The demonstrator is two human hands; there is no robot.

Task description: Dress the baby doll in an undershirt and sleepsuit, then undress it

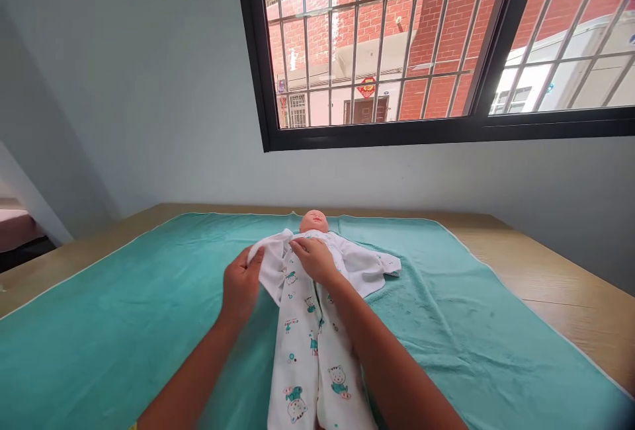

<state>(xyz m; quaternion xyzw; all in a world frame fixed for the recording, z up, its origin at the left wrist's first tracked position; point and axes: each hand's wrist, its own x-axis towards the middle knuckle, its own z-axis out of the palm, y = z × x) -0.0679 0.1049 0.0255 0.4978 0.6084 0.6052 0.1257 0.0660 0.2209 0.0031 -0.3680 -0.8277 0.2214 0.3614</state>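
Note:
A baby doll [314,221] lies face up, its head toward the wall. It wears a white baby sleepsuit [297,344] printed with teal cartoon animals. My left hand [243,281] pinches the cuff end of the white sleeve [272,259] on the left and holds it out to the side. Over the doll's chest, my right hand [313,258] reaches to the shoulder of that same sleeve, its fingertips on the cloth; whether they grip it is hard to see. The other sleeve [364,261] lies spread out to the right. The doll's arms are hidden.
A teal blanket [139,298] covers most of the wooden table [526,258]. Behind it rises a grey wall [198,172] with a black-framed, barred window [377,132]. Something pink [18,226] shows at the far left.

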